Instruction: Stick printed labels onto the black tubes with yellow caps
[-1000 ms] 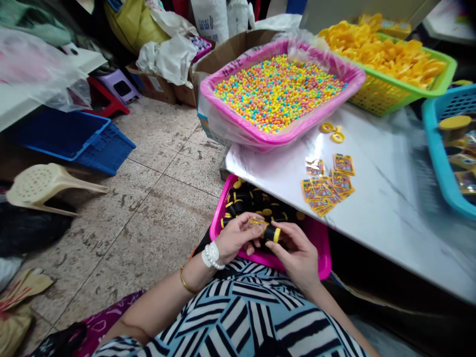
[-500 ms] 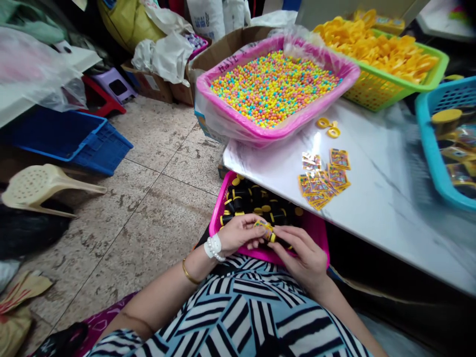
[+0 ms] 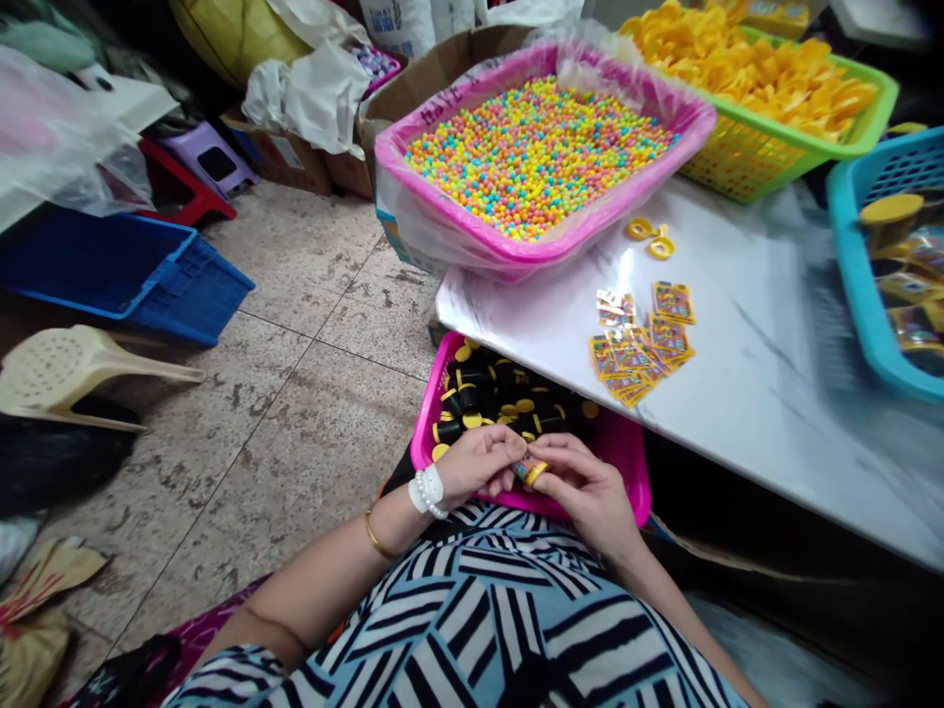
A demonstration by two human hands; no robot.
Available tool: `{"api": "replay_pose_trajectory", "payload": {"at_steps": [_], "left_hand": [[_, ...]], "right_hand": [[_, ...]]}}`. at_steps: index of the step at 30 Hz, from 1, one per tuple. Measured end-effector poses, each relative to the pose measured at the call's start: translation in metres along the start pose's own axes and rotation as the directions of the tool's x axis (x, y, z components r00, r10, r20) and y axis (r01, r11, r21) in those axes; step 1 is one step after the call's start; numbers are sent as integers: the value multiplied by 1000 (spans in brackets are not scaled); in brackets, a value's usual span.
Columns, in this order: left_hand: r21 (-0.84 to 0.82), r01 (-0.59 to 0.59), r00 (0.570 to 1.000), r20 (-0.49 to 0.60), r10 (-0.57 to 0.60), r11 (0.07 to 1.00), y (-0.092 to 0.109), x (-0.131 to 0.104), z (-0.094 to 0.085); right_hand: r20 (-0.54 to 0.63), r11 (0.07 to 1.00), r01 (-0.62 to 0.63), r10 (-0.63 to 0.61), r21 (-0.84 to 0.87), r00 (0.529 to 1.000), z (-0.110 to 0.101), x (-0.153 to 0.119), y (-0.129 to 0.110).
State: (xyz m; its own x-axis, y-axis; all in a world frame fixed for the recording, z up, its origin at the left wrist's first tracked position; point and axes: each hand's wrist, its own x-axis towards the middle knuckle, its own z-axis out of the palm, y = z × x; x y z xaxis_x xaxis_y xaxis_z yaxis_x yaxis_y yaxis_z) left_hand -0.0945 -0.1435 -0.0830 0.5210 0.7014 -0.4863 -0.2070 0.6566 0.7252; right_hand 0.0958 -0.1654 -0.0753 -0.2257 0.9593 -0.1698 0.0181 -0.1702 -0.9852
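Observation:
Between both hands is a small container [image 3: 529, 469] with a colourful label around it and a yellow rim. My left hand [image 3: 488, 460] pinches its left side, and my right hand [image 3: 582, 484] grips its right end with thumb and fingers. Below and behind the hands, a pink basket [image 3: 635, 472] holds several black containers with yellow caps. On the white table [image 3: 744, 393], to the upper right of the hands, lie several colourful labels [image 3: 632, 359], partly overlapping. Several yellow rings [image 3: 661, 247] sit above the labels.
A pink tray [image 3: 487, 239] of coloured beads stands at the table's back left. Beside it are a green basket [image 3: 786, 157] of yellow parts and a blue basket [image 3: 855, 265] of containers. Left on the floor are a blue crate [image 3: 184, 295] and a cream stool [image 3: 66, 364].
The label now lies around the container, which has turned between my fingers. My right hand has shifted slightly left and its fingers are more bent. The whole view has shifted a little.

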Motion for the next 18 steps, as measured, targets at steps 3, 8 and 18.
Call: {"api": "replay_pose_trajectory", "payload": {"at_steps": [3,8,18], "left_hand": [[-209,45,996,84,-28,977,-4,-3,4],[-168,36,999,34,-31,985,-5,-4,15],[823,-186,595,-341,728,537,-3,-24,-58]], "right_hand": [[-34,996,85,-85,0,996,-1,0,0],[7,946,240,-244,-218,970,1,-1,-12],[-74,399,356,-747,-845,661,-110,-5,-120]]}}
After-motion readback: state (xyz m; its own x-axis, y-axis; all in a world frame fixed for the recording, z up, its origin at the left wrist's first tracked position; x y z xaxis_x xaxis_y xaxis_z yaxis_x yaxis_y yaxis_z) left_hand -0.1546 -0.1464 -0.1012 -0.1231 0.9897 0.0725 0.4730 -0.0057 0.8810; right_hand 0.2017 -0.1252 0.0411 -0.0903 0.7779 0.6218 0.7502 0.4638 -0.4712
